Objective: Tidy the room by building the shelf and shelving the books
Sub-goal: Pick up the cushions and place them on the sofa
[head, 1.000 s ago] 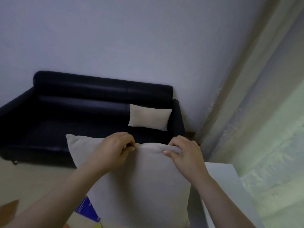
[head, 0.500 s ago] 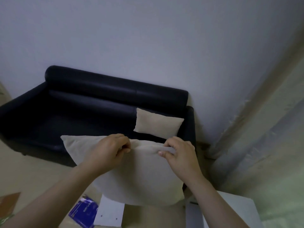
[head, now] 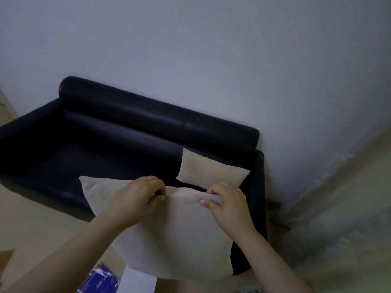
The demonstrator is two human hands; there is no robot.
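Before a dark sofa [head: 127,144], two hands held a large beige cushion [head: 175,235] up by its top edge.

Low at the frame's bottom edge, partly hidden behind that cushion, lay a white shelf board [head: 139,281] and, just left of it, a blue book [head: 98,278], both untouched on the pale floor [head: 42,225]. Above them hung the large beige cushion, its top edge running left to right. The left hand [head: 137,197] pinched that edge near its middle, fingers curled into the fabric. The right hand [head: 228,206] pinched it further right. The sofa seat lay straight beyond the cushion, away from the person. A small beige cushion [head: 211,172] leaned at the sofa's right end, just past the right hand, so the free seat lay nearer the left hand. Judging by the loose board, the shelf was not yet built.
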